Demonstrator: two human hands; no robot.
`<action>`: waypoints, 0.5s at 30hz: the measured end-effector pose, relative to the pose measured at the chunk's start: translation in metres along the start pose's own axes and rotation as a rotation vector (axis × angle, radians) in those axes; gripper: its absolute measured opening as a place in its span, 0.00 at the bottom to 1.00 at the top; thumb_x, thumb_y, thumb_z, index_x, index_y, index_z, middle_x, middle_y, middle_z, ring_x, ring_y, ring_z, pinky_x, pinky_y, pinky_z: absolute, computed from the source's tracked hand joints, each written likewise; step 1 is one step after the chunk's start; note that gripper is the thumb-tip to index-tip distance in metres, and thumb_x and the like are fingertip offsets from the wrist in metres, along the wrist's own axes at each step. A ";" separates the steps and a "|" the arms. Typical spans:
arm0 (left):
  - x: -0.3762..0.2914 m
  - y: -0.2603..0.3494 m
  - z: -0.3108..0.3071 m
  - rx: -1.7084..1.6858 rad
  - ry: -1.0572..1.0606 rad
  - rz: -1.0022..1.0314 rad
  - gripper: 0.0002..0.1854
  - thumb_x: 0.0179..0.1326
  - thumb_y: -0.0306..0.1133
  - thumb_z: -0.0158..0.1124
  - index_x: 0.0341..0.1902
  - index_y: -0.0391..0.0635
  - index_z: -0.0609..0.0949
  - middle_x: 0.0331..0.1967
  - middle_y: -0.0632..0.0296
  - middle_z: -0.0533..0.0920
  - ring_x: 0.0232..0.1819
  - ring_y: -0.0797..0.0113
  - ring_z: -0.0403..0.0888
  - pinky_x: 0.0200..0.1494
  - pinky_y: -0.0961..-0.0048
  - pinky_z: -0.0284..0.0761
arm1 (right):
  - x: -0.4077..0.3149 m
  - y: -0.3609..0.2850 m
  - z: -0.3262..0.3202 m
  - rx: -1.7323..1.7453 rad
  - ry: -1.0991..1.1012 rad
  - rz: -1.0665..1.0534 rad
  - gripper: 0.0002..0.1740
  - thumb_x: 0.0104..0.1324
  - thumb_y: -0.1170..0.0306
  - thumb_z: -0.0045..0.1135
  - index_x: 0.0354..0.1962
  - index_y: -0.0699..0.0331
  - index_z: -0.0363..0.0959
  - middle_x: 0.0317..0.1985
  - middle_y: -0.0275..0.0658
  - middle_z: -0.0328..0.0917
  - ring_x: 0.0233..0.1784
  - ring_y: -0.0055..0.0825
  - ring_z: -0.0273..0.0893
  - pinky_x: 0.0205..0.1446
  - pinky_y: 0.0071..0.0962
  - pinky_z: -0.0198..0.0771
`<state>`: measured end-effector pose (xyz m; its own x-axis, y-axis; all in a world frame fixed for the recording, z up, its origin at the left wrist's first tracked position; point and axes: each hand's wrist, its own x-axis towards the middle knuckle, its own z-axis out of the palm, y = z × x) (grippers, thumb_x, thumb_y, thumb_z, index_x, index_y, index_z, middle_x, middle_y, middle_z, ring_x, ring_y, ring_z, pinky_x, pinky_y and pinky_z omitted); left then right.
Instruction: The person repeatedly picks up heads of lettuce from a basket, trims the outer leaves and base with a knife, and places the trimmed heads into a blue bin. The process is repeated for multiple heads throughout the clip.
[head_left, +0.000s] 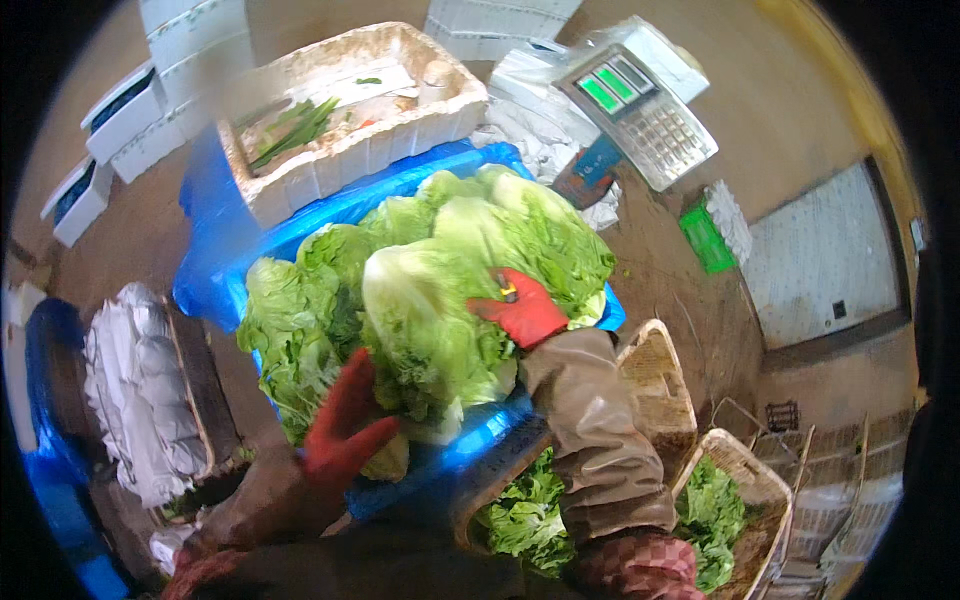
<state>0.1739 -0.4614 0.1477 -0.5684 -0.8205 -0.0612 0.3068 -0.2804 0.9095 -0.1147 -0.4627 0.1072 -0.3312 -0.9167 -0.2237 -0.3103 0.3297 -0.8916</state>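
Note:
Several heads of green leafy lettuce (420, 315) are heaped in a container lined with blue plastic film (480, 439). My right hand (525, 307), in a red glove, lies against the right side of the front lettuce head. A small yellow-and-black object (508, 291), perhaps a knife handle, shows in its grip; the rest of that object is hidden. My left hand (349, 427), also red-gloved and somewhat blurred, is at the lower left of the heap. Its thumb and fingers are spread, with nothing between them.
Beyond the lettuce stands a dirty white foam box (360, 157) with leaf scraps. A digital scale's display and keypad (637, 112) are at the upper right. Plastic crates (739, 517) with lettuce stand at my right, and white wrapped bundles (142, 397) lie at left.

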 end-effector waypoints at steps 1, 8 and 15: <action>0.006 0.022 -0.002 0.263 -0.024 0.196 0.31 0.61 0.23 0.53 0.69 0.40 0.60 0.67 0.52 0.64 0.69 0.57 0.60 0.71 0.63 0.52 | 0.002 -0.001 0.002 -0.057 0.002 -0.037 0.37 0.52 0.63 0.72 0.56 0.70 0.67 0.40 0.43 0.79 0.40 0.24 0.75 0.46 0.25 0.71; 0.116 -0.009 0.052 1.219 -0.305 0.625 0.31 0.63 0.31 0.54 0.69 0.36 0.60 0.67 0.42 0.64 0.69 0.47 0.60 0.70 0.57 0.54 | -0.038 -0.005 -0.021 0.304 -0.129 0.078 0.34 0.53 0.69 0.69 0.58 0.62 0.67 0.38 0.37 0.81 0.34 0.19 0.77 0.37 0.20 0.72; 0.147 -0.070 0.021 1.754 -0.286 0.935 0.34 0.56 0.31 0.56 0.70 0.57 0.64 0.65 0.41 0.64 0.67 0.42 0.60 0.67 0.50 0.57 | -0.274 0.029 0.010 0.936 0.056 0.380 0.30 0.63 0.71 0.57 0.62 0.59 0.62 0.38 0.39 0.80 0.36 0.26 0.81 0.33 0.23 0.75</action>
<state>0.0525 -0.5520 0.0835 -0.8419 -0.2594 0.4731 -0.3124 0.9493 -0.0355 -0.0240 -0.2047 0.1389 -0.3112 -0.7682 -0.5595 0.6402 0.2656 -0.7208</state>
